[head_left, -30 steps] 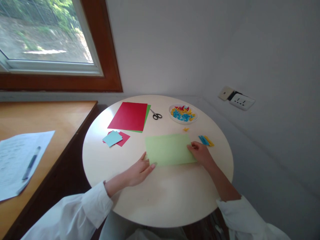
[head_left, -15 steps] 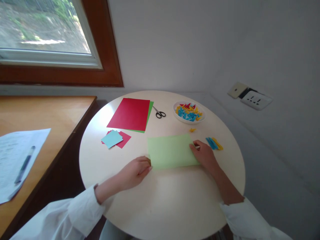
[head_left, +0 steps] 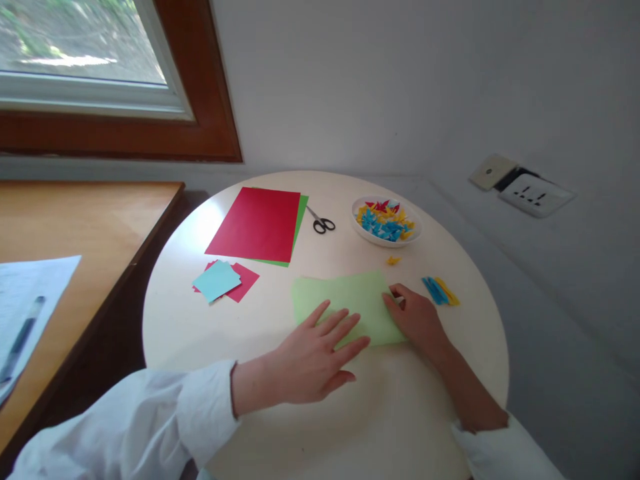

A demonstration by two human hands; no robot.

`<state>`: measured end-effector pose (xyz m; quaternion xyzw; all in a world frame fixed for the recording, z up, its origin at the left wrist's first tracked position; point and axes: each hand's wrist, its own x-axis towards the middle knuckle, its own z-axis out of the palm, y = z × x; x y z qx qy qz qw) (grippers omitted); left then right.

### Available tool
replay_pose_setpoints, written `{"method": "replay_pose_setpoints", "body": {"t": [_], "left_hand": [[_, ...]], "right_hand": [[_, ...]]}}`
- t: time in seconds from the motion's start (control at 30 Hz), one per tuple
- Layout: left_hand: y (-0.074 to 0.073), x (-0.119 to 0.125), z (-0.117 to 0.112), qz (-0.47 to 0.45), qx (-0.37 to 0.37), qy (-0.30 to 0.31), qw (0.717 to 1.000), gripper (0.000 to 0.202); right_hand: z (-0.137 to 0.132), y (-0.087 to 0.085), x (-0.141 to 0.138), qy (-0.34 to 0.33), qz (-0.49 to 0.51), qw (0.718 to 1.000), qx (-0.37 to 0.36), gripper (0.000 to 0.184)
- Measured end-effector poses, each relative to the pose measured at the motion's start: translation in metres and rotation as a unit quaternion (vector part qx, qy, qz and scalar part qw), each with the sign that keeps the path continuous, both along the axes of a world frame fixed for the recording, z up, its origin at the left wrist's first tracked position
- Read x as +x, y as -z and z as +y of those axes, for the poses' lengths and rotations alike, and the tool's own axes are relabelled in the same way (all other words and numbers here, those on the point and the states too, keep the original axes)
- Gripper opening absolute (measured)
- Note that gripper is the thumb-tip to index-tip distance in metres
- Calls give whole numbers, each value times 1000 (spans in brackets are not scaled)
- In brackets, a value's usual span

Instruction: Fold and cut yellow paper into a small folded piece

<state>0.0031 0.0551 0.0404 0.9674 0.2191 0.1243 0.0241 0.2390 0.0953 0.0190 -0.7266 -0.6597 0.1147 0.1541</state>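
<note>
A light green sheet of paper lies on the round white table in front of me, its far edge slightly wavy. My left hand is open, with fingers spread over the sheet's near edge; whether it presses on the paper I cannot tell. At the sheet's right edge, my right hand has its thumb and fingers closed on the paper. A small whitish bit shows between those fingers, too small to name. Just right of this hand lie folded blue strips and yellow strips.
Behind the sheet are a white dish of small folded paper pieces, a single yellow piece and black-handled scissors. Red paper over green paper lies back left, near light blue squares and pink squares.
My left hand has left the sheet's lower left corner, moved right and opened over the near edge. My right hand stays at the right edge. The view has shifted slightly.
</note>
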Motion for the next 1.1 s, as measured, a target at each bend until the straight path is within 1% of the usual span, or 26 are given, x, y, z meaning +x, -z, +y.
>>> {"method": "replay_pose_setpoints", "body": {"t": [0.1, 0.2, 0.4, 0.5, 0.9, 1.1], "left_hand": [[3, -2, -7, 24, -34, -7, 999, 48], [6, -4, -11, 29, -63, -9, 998, 49], [18, -7, -5, 16, -119, -8, 993, 53], [21, -8, 0, 4, -140, -6, 990, 55], [23, -14, 7, -12, -174, -26, 984, 52], [23, -15, 8, -16, -179, -26, 983, 52]], "right_hand": [[-2, -2, 0, -38, 5, 999, -17, 23], [-2, -3, 0, -48, 15, 999, -20, 24], [0, 0, 0, -19, 12, 999, -22, 24], [0, 0, 1, -11, 20, 1000, -17, 26], [1, 0, -2, 36, 20, 999, -36, 26], [1, 0, -2, 36, 21, 999, -25, 24]]}}
